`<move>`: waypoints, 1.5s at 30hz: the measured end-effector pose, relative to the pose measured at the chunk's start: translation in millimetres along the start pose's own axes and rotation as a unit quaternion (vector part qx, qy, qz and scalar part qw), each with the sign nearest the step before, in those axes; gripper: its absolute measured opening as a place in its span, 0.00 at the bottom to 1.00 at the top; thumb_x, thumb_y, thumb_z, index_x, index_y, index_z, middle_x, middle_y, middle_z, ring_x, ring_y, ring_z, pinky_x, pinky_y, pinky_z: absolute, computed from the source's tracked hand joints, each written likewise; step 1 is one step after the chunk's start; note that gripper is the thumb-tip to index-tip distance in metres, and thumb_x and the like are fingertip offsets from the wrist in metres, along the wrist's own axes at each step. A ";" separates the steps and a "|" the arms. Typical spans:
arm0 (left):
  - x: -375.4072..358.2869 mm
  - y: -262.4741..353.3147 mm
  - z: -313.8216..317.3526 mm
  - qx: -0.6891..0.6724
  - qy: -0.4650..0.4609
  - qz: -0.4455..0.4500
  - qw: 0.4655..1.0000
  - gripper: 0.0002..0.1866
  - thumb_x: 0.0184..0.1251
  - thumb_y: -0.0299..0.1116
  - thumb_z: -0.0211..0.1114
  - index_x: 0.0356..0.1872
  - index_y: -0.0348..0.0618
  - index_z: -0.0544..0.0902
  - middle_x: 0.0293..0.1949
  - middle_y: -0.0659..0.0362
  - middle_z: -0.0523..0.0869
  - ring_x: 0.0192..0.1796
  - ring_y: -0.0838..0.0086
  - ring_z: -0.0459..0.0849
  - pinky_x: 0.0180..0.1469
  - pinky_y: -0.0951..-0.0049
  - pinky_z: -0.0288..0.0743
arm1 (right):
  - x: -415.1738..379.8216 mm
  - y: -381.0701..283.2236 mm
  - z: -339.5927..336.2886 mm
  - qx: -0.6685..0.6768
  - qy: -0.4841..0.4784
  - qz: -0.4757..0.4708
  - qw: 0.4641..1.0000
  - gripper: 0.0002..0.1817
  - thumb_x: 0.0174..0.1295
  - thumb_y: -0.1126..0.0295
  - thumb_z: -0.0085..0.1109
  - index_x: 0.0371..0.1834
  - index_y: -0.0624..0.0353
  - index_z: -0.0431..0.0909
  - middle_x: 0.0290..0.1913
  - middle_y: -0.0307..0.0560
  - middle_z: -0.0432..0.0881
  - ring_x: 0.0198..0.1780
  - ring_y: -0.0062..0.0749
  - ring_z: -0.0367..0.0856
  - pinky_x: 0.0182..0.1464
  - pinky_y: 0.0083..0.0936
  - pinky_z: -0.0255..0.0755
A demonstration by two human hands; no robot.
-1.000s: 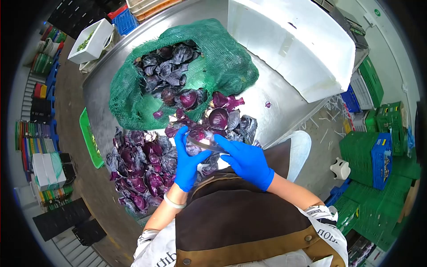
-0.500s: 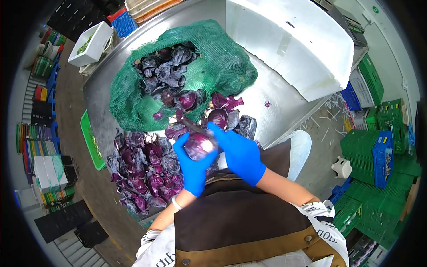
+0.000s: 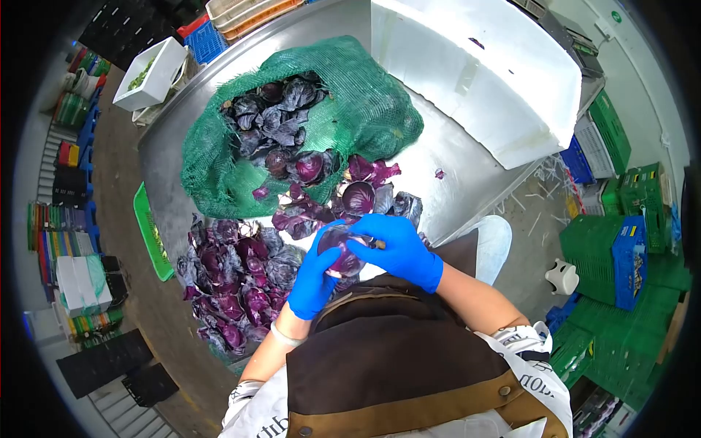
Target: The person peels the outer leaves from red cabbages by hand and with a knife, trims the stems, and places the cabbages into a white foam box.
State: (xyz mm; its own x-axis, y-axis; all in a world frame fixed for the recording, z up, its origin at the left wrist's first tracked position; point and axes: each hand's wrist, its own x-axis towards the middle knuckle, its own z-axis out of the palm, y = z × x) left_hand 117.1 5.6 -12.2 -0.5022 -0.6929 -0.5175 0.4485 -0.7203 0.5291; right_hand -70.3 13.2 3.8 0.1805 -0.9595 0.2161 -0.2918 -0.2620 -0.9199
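Between my hands, close to my apron, is a red cabbage [image 3: 340, 248] with glossy purple leaves. My left hand [image 3: 316, 275], in a blue glove, is closed around its left side and underside. From the right, my blue-gloved right hand [image 3: 400, 250] reaches over it, thumb and fingers against the leaves. A small brown end of a knife [image 3: 380, 244] shows in the right hand's grip; its blade is hidden. Just beyond lie loose purple leaves [image 3: 299, 213] and another red cabbage [image 3: 358, 197]. A heap of peeled leaves [image 3: 237, 281] lies left of my left hand.
A green mesh sack [image 3: 372, 95] holding dark red cabbages lies open on the metal table [image 3: 456, 146]. A large white box [image 3: 475, 73] stands at the far right. Green crates [image 3: 591, 248] and a white stool [image 3: 561, 277] are on the floor to the right.
The cabbage has turned in my hands and come slightly right and lower. My right hand has closed in over it, and the dark blade that showed across its top is now hidden.
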 end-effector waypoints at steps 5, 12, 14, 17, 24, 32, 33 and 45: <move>-9.0 4.9 -9.0 0.132 -0.077 0.124 0.980 0.36 0.54 0.34 0.68 0.66 0.42 0.67 0.58 0.54 0.76 0.63 0.65 0.74 0.68 0.67 0.65 | 10.5 42.9 -36.4 0.082 0.210 0.252 0.941 0.17 0.58 0.64 0.67 0.48 0.59 0.80 0.38 0.44 0.84 0.33 0.23 0.79 0.35 0.26 0.74; -0.1 5.1 4.9 0.124 0.047 0.166 0.977 0.38 0.57 0.38 0.66 0.70 0.43 0.63 0.61 0.54 0.73 0.64 0.64 0.73 0.68 0.63 0.65 | -10.1 -9.6 -3.8 -0.051 -0.002 0.102 0.993 0.30 0.52 0.57 0.70 0.57 0.57 0.75 0.44 0.50 0.84 0.42 0.43 0.85 0.44 0.33 0.79; 2.1 1.0 3.3 0.140 0.052 0.190 0.970 0.39 0.56 0.34 0.66 0.70 0.44 0.61 0.61 0.54 0.73 0.63 0.64 0.73 0.67 0.64 0.66 | -10.6 -11.1 7.2 -0.103 0.025 0.088 0.990 0.26 0.51 0.61 0.68 0.54 0.56 0.76 0.41 0.50 0.84 0.37 0.44 0.85 0.39 0.34 0.79; 2.9 0.8 0.5 0.166 0.061 0.198 0.964 0.40 0.54 0.30 0.68 0.70 0.46 0.61 0.61 0.54 0.73 0.62 0.64 0.73 0.66 0.63 0.67 | -11.2 2.1 15.2 -0.099 0.053 0.061 0.992 0.23 0.51 0.63 0.67 0.52 0.56 0.77 0.37 0.49 0.84 0.33 0.44 0.84 0.36 0.34 0.78; 2.9 -4.3 -12.0 0.089 -0.006 0.161 0.983 0.43 0.52 0.30 0.69 0.72 0.47 0.59 0.63 0.52 0.72 0.64 0.62 0.73 0.67 0.62 0.68 | -9.2 21.9 11.2 -0.034 0.044 0.143 0.988 0.22 0.53 0.65 0.64 0.53 0.54 0.77 0.32 0.50 0.84 0.32 0.40 0.85 0.35 0.33 0.78; 0.0 17.8 -3.9 0.497 -0.001 0.395 0.773 0.55 0.40 0.32 0.80 0.72 0.40 0.56 0.70 0.49 0.64 0.70 0.53 0.66 0.72 0.57 0.60 | -0.2 19.5 -13.0 0.252 -0.014 0.342 0.905 0.33 0.55 0.63 0.69 0.66 0.58 0.69 0.46 0.46 0.84 0.30 0.23 0.82 0.34 0.21 0.77; 1.8 16.6 -0.3 0.540 0.002 0.412 0.734 0.56 0.40 0.31 0.81 0.73 0.41 0.56 0.71 0.49 0.64 0.71 0.53 0.65 0.72 0.57 0.59 | -3.3 21.4 -7.4 0.324 -0.059 0.335 0.883 0.37 0.54 0.63 0.71 0.67 0.58 0.68 0.48 0.45 0.83 0.29 0.20 0.81 0.33 0.16 0.75; 32.9 8.7 -21.8 0.094 0.099 0.129 0.982 0.23 0.62 0.22 0.62 0.60 0.38 0.73 0.49 0.56 0.82 0.49 0.72 0.82 0.54 0.74 0.75 | -23.2 49.4 -39.2 0.467 0.023 0.220 0.856 0.55 0.40 0.48 0.73 0.69 0.71 0.61 0.63 0.53 0.74 0.63 0.35 0.75 0.65 0.33 0.70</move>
State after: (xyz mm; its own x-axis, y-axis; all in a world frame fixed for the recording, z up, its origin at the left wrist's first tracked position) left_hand 120.6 -24.1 -39.3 -0.2271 -0.8583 -0.4603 0.3880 -0.5132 0.7656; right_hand -125.8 18.5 -33.7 0.2036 -0.9528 -0.2252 0.5605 0.3020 -0.7711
